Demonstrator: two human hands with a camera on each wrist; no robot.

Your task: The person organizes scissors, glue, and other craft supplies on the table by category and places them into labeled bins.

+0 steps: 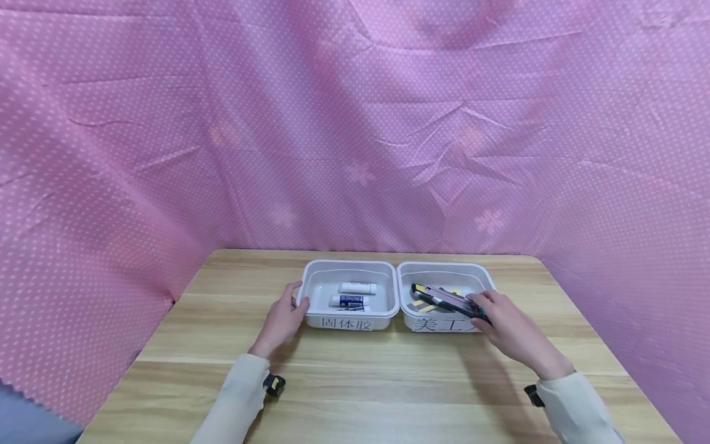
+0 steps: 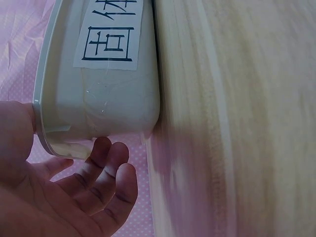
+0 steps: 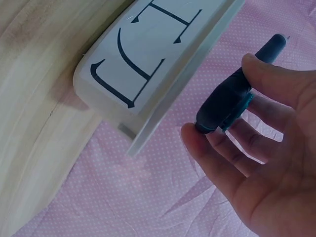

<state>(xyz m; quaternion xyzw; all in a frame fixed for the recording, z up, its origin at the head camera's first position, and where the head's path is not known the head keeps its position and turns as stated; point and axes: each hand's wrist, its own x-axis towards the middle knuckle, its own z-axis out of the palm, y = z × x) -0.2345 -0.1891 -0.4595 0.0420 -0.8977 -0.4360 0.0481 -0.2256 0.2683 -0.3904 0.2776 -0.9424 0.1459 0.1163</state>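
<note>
Two white plastic bins stand side by side. At the left end of the left bin (image 1: pixel 312 320), my left hand (image 1: pixel 283 320) grips the rim; in the left wrist view the thumb lies over the rim (image 2: pixel 39 116) with curled fingers close to the outer wall. Inside that bin lie a white glue stick (image 1: pixel 357 288) and a blue-and-white one (image 1: pixel 348 301). My right hand (image 1: pixel 510 330) pinches a dark utility knife (image 1: pixel 452 301) between thumb and fingers, above the right bin (image 1: pixel 445 266). A teal part (image 3: pixel 239 111) shows on its underside. Yellow-and-grey cutters (image 1: pixel 426 308) lie below it, partly hidden.
The bins sit toward the back of a wood-grain table (image 1: pixel 355 382). Paper labels with black characters are on their fronts, such as the left label (image 1: pixel 346 324). Pink dotted cloth (image 1: pixel 355 154) hangs behind and along both sides. Dark straps circle both wrists.
</note>
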